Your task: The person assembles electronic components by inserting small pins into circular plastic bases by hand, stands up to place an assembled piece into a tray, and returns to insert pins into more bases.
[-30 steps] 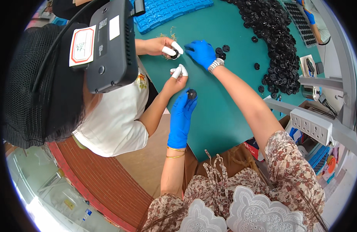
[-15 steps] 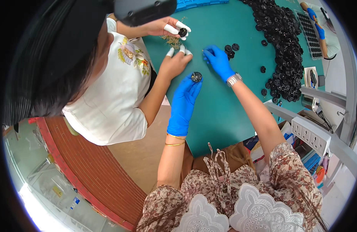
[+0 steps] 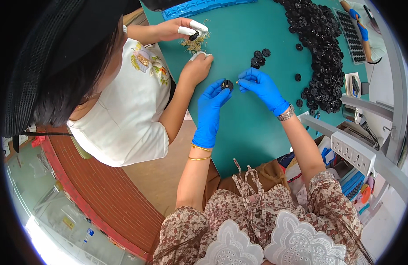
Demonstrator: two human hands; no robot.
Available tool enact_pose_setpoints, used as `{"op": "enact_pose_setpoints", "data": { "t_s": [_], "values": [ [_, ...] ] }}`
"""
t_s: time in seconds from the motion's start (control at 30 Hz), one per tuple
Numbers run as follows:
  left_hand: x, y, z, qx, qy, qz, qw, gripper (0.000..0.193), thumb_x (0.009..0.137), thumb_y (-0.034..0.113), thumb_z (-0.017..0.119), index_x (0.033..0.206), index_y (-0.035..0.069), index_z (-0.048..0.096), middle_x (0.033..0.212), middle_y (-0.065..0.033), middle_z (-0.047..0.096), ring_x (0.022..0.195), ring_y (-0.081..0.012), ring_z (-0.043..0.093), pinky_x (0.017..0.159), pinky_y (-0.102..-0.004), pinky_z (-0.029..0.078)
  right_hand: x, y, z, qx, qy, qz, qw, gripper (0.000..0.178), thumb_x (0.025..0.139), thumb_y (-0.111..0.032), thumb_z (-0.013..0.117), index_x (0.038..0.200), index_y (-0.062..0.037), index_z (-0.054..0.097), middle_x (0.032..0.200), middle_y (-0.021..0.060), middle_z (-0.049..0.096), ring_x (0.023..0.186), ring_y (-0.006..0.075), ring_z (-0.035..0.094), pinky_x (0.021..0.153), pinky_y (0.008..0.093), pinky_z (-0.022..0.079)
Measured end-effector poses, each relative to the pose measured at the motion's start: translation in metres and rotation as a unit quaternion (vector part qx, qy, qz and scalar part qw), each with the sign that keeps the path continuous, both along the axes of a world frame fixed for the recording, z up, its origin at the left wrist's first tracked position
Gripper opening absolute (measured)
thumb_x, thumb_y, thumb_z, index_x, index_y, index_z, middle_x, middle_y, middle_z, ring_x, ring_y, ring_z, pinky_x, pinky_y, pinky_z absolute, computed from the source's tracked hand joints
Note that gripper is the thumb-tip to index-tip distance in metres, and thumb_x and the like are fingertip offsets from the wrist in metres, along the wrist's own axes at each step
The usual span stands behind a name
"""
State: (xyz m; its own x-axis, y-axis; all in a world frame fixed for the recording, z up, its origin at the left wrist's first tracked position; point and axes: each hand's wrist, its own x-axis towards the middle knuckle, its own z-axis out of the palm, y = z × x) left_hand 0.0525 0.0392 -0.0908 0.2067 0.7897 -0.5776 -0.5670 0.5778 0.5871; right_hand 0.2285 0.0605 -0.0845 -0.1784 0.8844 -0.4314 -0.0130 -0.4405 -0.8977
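Pinching a small black disc [image 3: 227,85] in the left hand [image 3: 213,99] just above the green desk [image 3: 257,132], steadied for the right hand [image 3: 261,86], fingertips closed on a tiny pin, hardly visible.

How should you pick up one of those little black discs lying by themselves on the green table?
Pinch a loose disc by its round rim, coming straight down from above. It lies flat and apart from the big pile, so fingertips probably fit on both sides.
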Motion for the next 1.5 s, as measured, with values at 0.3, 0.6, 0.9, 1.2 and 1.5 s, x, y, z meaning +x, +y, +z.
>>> {"op": "enact_pose_setpoints", "data": {
  "t_s": [0.3,0.6,0.9,1.2,1.5],
  "values": [
    [-0.005,0.011,-0.003,-0.005,0.004,0.015,1.0,0.033,0.081,0.001,0.058,0.112,-0.005,0.05,0.101,-0.0116,0.058,0.096,-0.0186,0.058,0.084,-0.0274,0.049,-0.006,0.021,0.004,-0.02,-0.026,0.039,0.999,0.023,0.084,-0.015,0.058,0.101,-0.0002,0.06,0.087,0.0042,0.062,0.083,0.009,0.058,0.074,0.0234,0.048],
    [-0.004,0.016,-0.012,0.0,0.04,0.032,0.999,0.029,0.081,0.004,0.059,0.108,-0.004,0.052,0.096,-0.0079,0.058,0.087,-0.0155,0.057,0.08,-0.0257,0.048,-0.014,0.029,0.007,-0.008,-0.016,0.051,0.999,0.024,0.084,-0.015,0.059,0.105,-0.0019,0.06,0.088,0.0041,0.061,0.081,0.0089,0.057,0.072,0.0231,0.047],
    [0.001,0.015,-0.01,-0.023,0.017,0.017,0.999,0.026,0.083,0.003,0.056,0.108,-0.003,0.051,0.093,-0.0098,0.058,0.086,-0.0177,0.058,0.078,-0.0257,0.05,-0.008,0.029,0.003,-0.02,-0.022,0.061,0.998,0.025,0.08,-0.015,0.065,0.099,0.0014,0.061,0.084,0.0041,0.062,0.072,0.0084,0.057,0.069,0.0225,0.048],
    [-0.001,0.014,0.001,-0.025,0.044,-0.04,0.998,0.031,0.082,0.003,0.057,0.111,-0.006,0.051,0.096,-0.0117,0.058,0.085,-0.0181,0.06,0.078,-0.026,0.052,-0.01,0.027,0.005,-0.007,-0.088,0.089,0.992,0.023,0.079,-0.019,0.065,0.094,-0.0018,0.066,0.082,0.0015,0.063,0.069,0.0066,0.054,0.066,0.0213,0.045],
    [0.0,0.011,0.0,-0.018,0.028,-0.01,0.999,0.027,0.081,0.002,0.058,0.106,-0.008,0.054,0.098,-0.0138,0.059,0.09,-0.0196,0.061,0.081,-0.0261,0.052,-0.011,0.025,0.004,-0.035,-0.087,0.088,0.992,0.025,0.079,-0.021,0.065,0.094,-0.0017,0.066,0.08,0.0011,0.063,0.071,0.0052,0.052,0.067,0.0213,0.044]
  ]
}}
